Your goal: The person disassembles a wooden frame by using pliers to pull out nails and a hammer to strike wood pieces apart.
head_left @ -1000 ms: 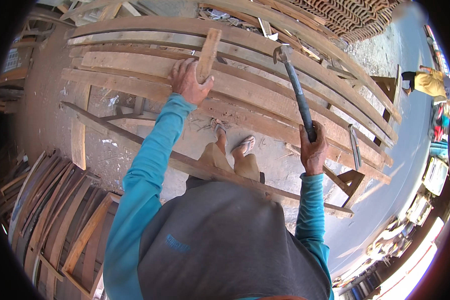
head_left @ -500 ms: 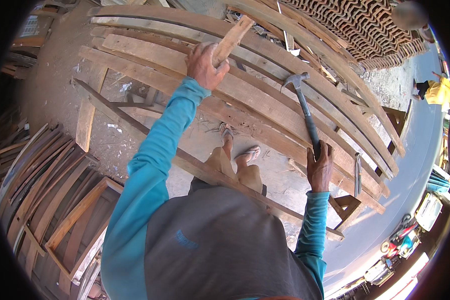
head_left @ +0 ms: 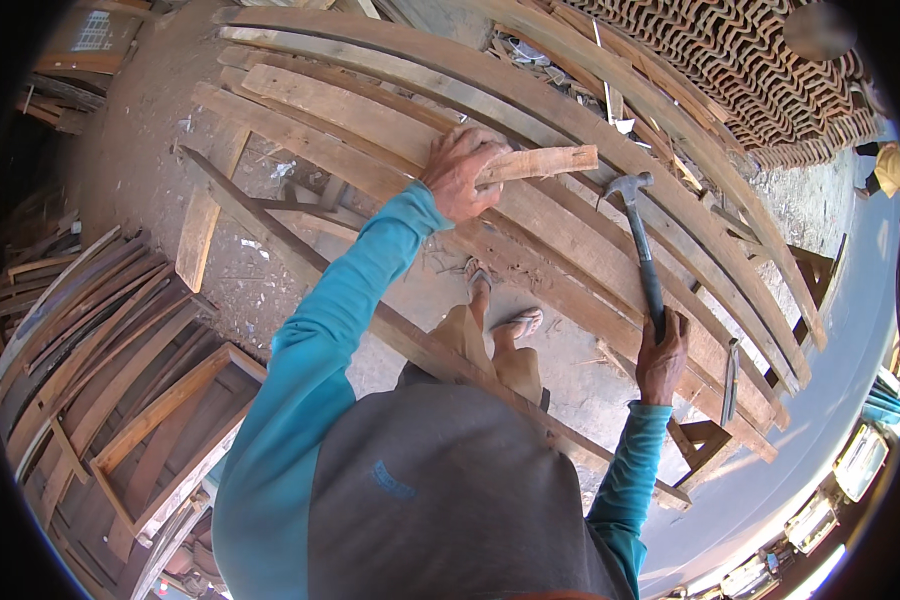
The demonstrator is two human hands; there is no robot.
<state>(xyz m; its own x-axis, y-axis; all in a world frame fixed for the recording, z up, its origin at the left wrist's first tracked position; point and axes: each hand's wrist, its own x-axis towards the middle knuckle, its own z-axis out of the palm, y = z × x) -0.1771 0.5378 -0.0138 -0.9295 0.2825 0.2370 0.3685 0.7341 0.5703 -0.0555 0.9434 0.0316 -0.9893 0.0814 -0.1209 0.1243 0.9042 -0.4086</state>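
Note:
My left hand [head_left: 462,172] is closed round a short wooden block [head_left: 545,163], whose free end points right over the planks. In my right hand [head_left: 662,358] is a claw hammer [head_left: 646,255], gripped low on its dark handle with the metal head up and away from me. The hammer head hangs near the block's free end, apart from it. Beneath both hands lie several long weathered wooden planks [head_left: 560,225], side by side and running from upper left to lower right. A metal tool [head_left: 730,380], its kind unclear, rests on the planks right of my right hand.
A narrow wooden beam [head_left: 420,345] crosses close to my body. Wooden frames and boards [head_left: 120,400] are stacked at the left. Roof tiles [head_left: 710,70] are piled at the far right. A person in yellow [head_left: 888,170] and parked vehicles [head_left: 860,460] are by the road [head_left: 820,410].
The wooden block has swung from pointing up and away to pointing right, as my left hand moved right and slightly nearer. My right hand and the hammer shifted slightly right and nearer in view.

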